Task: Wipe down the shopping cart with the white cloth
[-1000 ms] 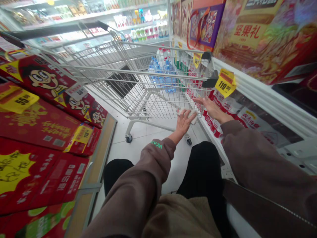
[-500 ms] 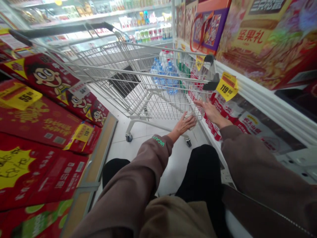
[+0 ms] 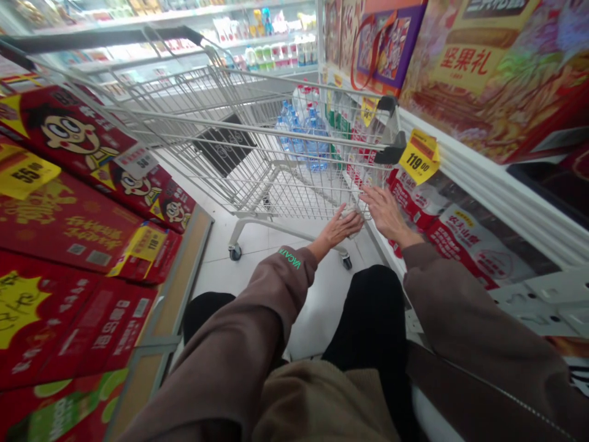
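Note:
I crouch behind a wire shopping cart (image 3: 257, 132) in a shop aisle. My left hand (image 3: 337, 229) reaches to the cart's lower right corner, thumb and fingers closed round a small white wad, perhaps a cloth (image 3: 354, 214), pressed against the wire. My right hand (image 3: 385, 212) is open, fingers spread and flat against the cart's right side, just right of the wad. Both arms wear brown sleeves. The cart's basket looks bare.
Red gift boxes (image 3: 69, 221) with yellow price tags are stacked on the left. On the right a white shelf (image 3: 483, 178) carries a yellow 119.00 tag (image 3: 418, 157), with red and white packs below. Water bottles (image 3: 304, 132) and drink shelves stand beyond the cart.
My left hand has turned from lying flat on the white wad to gripping it at the cart's corner. My right hand slid slightly down and back along the wire. The view shifted a little.

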{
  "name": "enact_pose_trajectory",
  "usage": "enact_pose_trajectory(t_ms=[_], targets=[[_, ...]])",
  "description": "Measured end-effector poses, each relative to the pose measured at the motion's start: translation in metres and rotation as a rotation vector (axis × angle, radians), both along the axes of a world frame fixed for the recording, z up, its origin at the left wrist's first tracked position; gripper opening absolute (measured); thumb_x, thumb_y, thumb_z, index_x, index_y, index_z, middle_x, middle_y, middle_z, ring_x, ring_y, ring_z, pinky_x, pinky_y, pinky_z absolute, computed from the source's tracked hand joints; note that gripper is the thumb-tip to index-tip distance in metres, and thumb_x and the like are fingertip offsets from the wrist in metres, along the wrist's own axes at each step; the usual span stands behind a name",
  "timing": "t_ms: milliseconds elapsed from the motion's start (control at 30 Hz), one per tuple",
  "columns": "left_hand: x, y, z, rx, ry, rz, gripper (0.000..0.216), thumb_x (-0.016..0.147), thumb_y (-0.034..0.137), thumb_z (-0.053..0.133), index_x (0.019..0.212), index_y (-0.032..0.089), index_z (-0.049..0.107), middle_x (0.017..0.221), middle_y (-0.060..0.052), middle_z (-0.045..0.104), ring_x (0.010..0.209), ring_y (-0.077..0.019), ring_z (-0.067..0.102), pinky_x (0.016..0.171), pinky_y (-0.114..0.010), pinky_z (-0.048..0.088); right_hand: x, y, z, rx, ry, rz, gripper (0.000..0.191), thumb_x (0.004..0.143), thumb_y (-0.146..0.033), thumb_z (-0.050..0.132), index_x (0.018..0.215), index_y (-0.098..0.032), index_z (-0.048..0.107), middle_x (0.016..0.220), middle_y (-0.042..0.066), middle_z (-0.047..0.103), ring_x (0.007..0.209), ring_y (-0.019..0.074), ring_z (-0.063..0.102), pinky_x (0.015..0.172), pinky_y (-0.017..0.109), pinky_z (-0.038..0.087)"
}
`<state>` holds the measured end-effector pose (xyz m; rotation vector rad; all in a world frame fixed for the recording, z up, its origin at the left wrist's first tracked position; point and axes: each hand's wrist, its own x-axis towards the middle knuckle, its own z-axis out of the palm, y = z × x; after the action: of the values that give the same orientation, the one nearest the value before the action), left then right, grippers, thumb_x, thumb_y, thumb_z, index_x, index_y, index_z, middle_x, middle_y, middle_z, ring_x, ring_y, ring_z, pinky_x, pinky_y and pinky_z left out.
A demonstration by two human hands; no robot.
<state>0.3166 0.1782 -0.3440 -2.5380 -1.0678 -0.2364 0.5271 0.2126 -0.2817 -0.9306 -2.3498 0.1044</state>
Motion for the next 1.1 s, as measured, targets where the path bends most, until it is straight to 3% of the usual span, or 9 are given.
enact_pose_trajectory(t_ms=[100,200,367,500,700,800,933,1000,1100], targets=[[-0.024,-0.011,-0.015,-0.011,-0.055,0.107,0.045,0.102,0.014,0.049,0.143,0.033,0.059,0.147,-0.007,0.061,0.144,-0.0245,0.05,0.129,-0.067,0.028,0.004,-0.015,-0.019,0.101,0.002,-0.083,0.053,0.106,-0.038,0.031,0.15,-0.022,0.055,0.163,0.009,0.047,0.156,0.0285,0.034,0.13,0.057,0.027],[-0.025,-0.012,-0.023,0.037,-0.166,0.193,0.051,0.101,0.017,0.053,0.147,0.04,0.056,0.146,-0.007,0.061,0.142,-0.0272,0.05,0.127,-0.069,0.027,0.001,-0.021,-0.039,0.085,0.034,-0.156,0.052,0.104,-0.039,0.034,0.147,-0.02,0.056,0.157,0.014,0.052,0.15,0.0309,0.044,0.125,0.057,0.034],[-0.008,-0.009,-0.035,0.128,-0.332,0.329,0.053,0.101,0.019,0.053,0.148,0.045,0.054,0.146,-0.007,0.06,0.142,-0.0285,0.048,0.127,-0.068,0.025,-0.005,-0.019,-0.056,0.0,0.048,-0.166,0.056,0.106,-0.034,0.024,0.159,-0.022,0.039,0.158,0.015,0.052,0.146,0.0296,0.051,0.128,0.069,0.015],[-0.007,-0.021,-0.049,0.077,-0.336,0.394,0.051,0.099,0.017,0.058,0.144,0.041,0.06,0.141,-0.01,0.061,0.138,-0.0298,0.049,0.124,-0.065,0.033,-0.005,-0.02,-0.06,-0.055,0.084,-0.176,0.057,0.107,-0.036,0.023,0.162,-0.022,0.034,0.157,0.016,0.054,0.146,0.0302,0.052,0.127,0.069,0.014],[0.012,-0.005,-0.037,0.112,-0.401,0.306,0.053,0.102,0.018,0.053,0.146,0.049,0.056,0.145,-0.005,0.057,0.143,-0.0253,0.047,0.13,-0.065,0.02,-0.009,-0.021,-0.063,-0.116,0.19,-0.223,0.058,0.107,-0.038,0.019,0.158,-0.019,0.036,0.151,0.017,0.059,0.142,0.029,0.056,0.125,0.07,0.015],[-0.002,-0.004,-0.039,0.051,-0.309,0.24,0.053,0.101,0.015,0.054,0.145,0.043,0.057,0.146,-0.006,0.059,0.142,-0.0254,0.049,0.129,-0.065,0.024,-0.007,-0.019,-0.062,-0.144,0.198,-0.211,0.057,0.106,-0.038,0.019,0.157,-0.019,0.038,0.148,0.017,0.062,0.141,0.0294,0.057,0.125,0.069,0.015],[-0.041,-0.024,-0.052,0.0,-0.175,0.222,0.046,0.1,0.015,0.054,0.14,0.035,0.063,0.141,-0.009,0.064,0.138,-0.0263,0.054,0.125,-0.067,0.033,-0.007,-0.015,-0.059,-0.155,0.194,-0.204,0.057,0.106,-0.038,0.022,0.156,-0.02,0.041,0.139,0.016,0.069,0.133,0.0302,0.063,0.126,0.068,0.012],[-0.047,-0.025,-0.051,0.021,-0.176,0.192,0.049,0.1,0.015,0.054,0.142,0.038,0.06,0.142,-0.007,0.063,0.139,-0.0243,0.053,0.128,-0.065,0.03,-0.01,-0.015,-0.059,-0.15,0.202,-0.223,0.056,0.105,-0.037,0.022,0.154,-0.018,0.044,0.136,0.016,0.071,0.131,0.03,0.065,0.126,0.067,0.014],[-0.035,-0.008,-0.037,0.063,-0.237,0.15,0.057,0.1,0.013,0.053,0.148,0.044,0.052,0.146,-0.003,0.06,0.145,-0.0206,0.047,0.133,-0.061,0.018,-0.012,-0.016,-0.06,-0.141,0.213,-0.257,0.057,0.106,-0.037,0.021,0.152,-0.015,0.046,0.135,0.017,0.072,0.132,0.0294,0.064,0.126,0.066,0.016]])
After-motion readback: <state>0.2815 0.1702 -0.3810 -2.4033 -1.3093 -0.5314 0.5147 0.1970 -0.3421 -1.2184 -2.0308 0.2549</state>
